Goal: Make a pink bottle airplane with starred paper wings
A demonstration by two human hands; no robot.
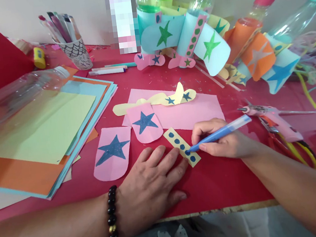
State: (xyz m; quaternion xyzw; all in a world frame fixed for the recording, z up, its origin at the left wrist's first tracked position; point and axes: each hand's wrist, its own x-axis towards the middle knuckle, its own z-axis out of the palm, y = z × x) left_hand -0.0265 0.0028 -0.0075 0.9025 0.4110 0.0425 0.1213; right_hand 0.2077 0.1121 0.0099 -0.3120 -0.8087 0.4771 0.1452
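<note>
My right hand (221, 139) grips a blue felt-tip pen (220, 133), its tip on one of the dark blue dots of a small yellow paper strip (176, 142). Flat on the red table lies my left hand (159, 176), fingers spread, fingertips at the strip's left edge. Beyond it are two pink paper pieces with rounded ends, one a larger left piece (114, 170), the other an upper piece (148, 135), each bearing a blue star. Behind them, a yellow paper cutout (155, 100) with small blue stars rests on a pink sheet (200, 109).
Coloured paper sheets (45, 117) and a clear plastic bottle (19, 93) lie at left. A pen cup (76, 53) stands behind. Decorated bottle planes (182, 34) fill the back right. A pink glue gun (279, 119) lies right, near pliers with yellow-and-black handles (300, 151).
</note>
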